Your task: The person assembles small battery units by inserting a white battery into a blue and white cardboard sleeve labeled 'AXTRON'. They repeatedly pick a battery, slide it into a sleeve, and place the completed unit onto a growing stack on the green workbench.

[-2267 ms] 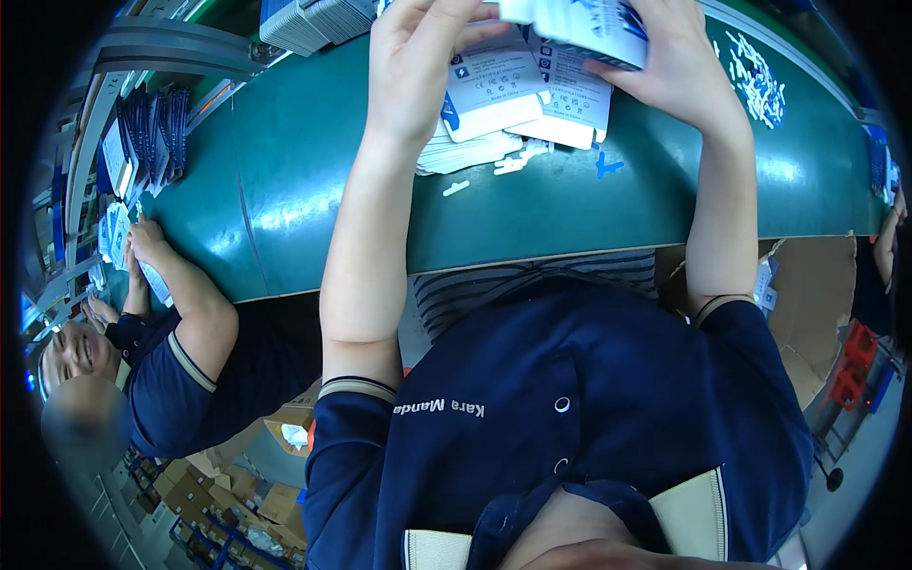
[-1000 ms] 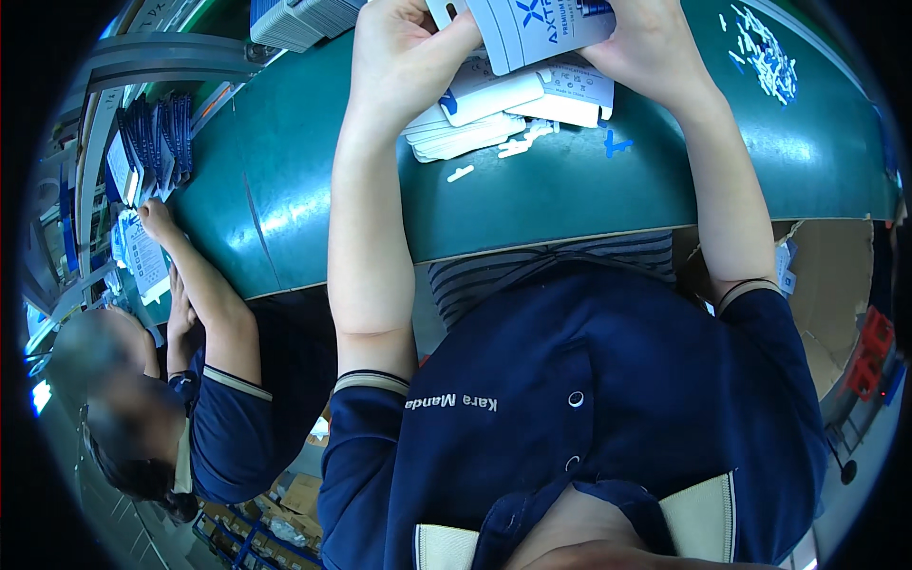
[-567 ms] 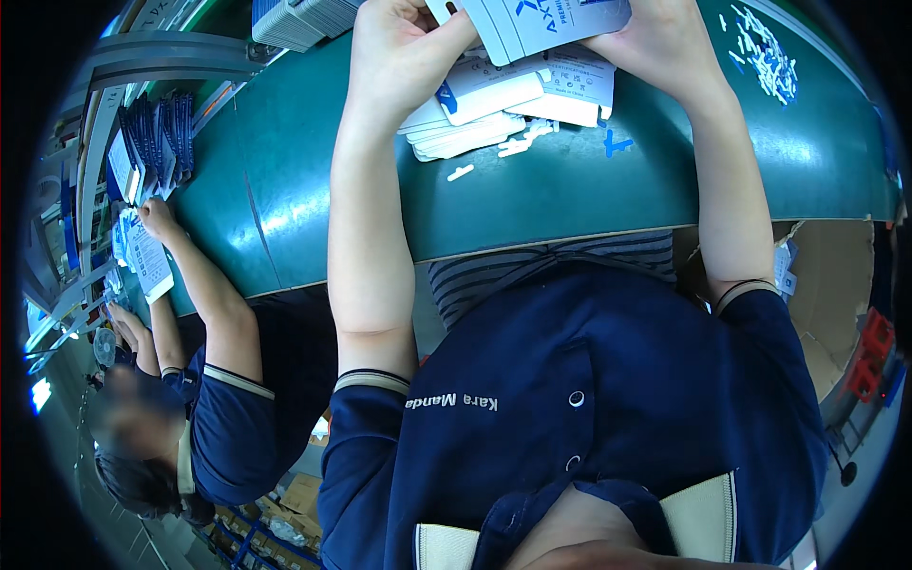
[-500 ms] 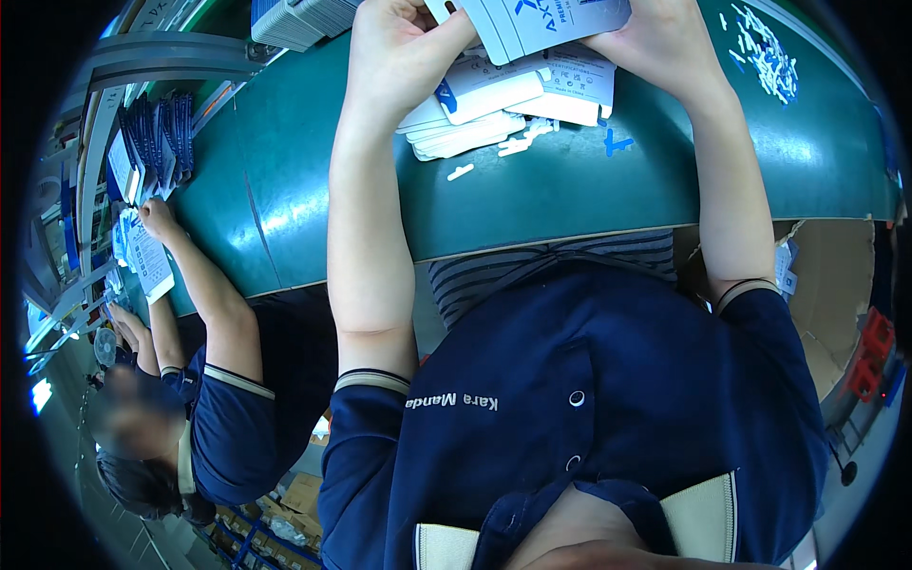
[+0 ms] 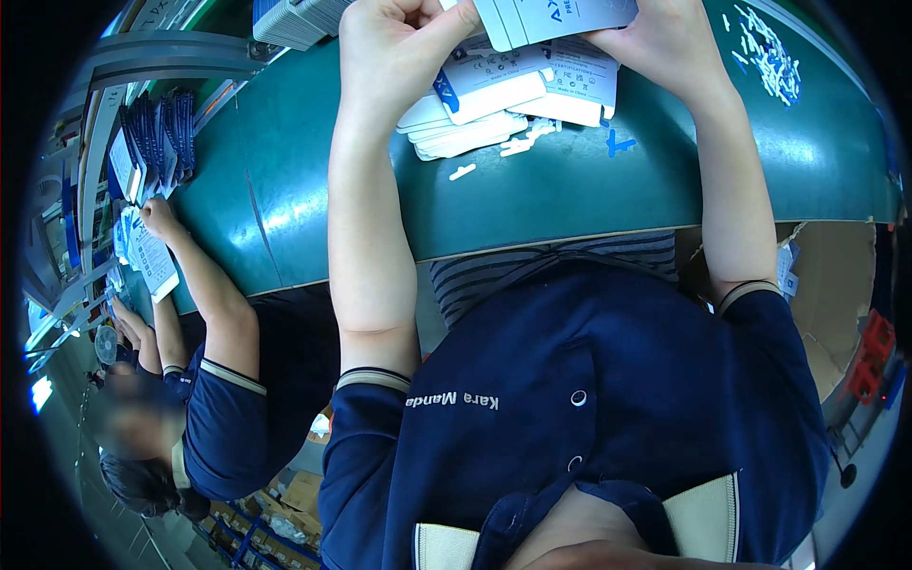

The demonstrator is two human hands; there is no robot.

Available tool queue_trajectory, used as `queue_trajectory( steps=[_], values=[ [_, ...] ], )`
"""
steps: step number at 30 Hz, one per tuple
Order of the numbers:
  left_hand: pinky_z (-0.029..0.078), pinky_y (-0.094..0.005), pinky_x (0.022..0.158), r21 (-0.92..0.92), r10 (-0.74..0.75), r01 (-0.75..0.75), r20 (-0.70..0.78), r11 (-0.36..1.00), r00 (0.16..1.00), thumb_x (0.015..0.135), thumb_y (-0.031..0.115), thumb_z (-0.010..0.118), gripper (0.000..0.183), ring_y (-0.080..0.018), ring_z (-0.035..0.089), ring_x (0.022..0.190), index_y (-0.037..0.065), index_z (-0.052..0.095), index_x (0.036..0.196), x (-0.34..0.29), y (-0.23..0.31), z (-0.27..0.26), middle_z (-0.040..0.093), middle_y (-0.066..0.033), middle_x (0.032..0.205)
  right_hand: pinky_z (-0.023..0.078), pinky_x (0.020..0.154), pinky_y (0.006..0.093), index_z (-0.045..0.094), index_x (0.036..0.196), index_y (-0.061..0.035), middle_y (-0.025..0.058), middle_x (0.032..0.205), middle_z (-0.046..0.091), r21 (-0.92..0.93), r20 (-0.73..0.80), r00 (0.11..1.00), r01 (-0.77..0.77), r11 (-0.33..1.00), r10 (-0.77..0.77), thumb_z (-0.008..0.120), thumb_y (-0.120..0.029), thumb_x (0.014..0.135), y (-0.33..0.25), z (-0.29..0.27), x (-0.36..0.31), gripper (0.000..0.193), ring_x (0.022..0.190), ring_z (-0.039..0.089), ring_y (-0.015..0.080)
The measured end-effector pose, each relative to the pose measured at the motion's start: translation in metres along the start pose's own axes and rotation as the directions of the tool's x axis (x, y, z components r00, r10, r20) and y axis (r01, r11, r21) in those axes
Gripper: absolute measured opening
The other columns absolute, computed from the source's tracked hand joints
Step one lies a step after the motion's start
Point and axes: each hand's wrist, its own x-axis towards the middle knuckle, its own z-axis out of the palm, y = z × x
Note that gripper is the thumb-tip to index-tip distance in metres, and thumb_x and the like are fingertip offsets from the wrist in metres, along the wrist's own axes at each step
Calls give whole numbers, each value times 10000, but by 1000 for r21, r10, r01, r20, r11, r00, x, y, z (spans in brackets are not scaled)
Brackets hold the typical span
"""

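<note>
At the top edge of the view, a flat white-and-blue printed card package (image 5: 541, 21) is held between my two hands. My left hand (image 5: 404, 43) is closed at its left side, thumb pointing toward the card; the fingertips are partly cut off by the frame. My right hand (image 5: 660, 43) grips the right side, with its thumb along the lower edge. Just below lies a loose pile of similar flat printed packages (image 5: 494, 95) on the green table (image 5: 560, 190). Small white cut-out scraps (image 5: 527, 140) and a blue scrap (image 5: 619, 143) lie beside that pile.
A heap of white and blue scraps (image 5: 768, 62) lies at far right. Stacked cards (image 5: 299, 21) stand at the back left. To my left, a co-worker's arm (image 5: 214, 280) reaches toward printed packages (image 5: 150, 249). An open cardboard box (image 5: 831, 285) sits below the table's right side.
Both hands and the held package have shifted slightly, the package a little upward so less of it shows. The pile and scraps lie as before.
</note>
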Motion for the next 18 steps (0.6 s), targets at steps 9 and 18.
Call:
queue_trajectory(
  steps=[9, 18],
  values=[
    [331, -194, 443, -71, 15, -25, -144, 997, 989, 923, 215, 666, 362, -33, 466, 474, 32, 608, 616, 1, 9, 2, 556, 14, 547, 353, 1029, 464, 535, 1240, -17, 155, 1176, 566, 15, -45, 998, -35, 999, 35, 754, -83, 592, 3, -3, 1, 687, 1123, 539, 326],
    [379, -192, 545, -183, 161, -176, -94, 967, 982, 939, 143, 625, 246, -40, 508, 576, 18, 612, 728, 3, -1, 0, 596, 0, 645, 413, 950, 419, 556, 1223, -3, 165, 1150, 578, 135, -97, 994, -42, 990, 55, 763, -101, 566, 4, 0, 0, 697, 1063, 560, 334]
  ],
)
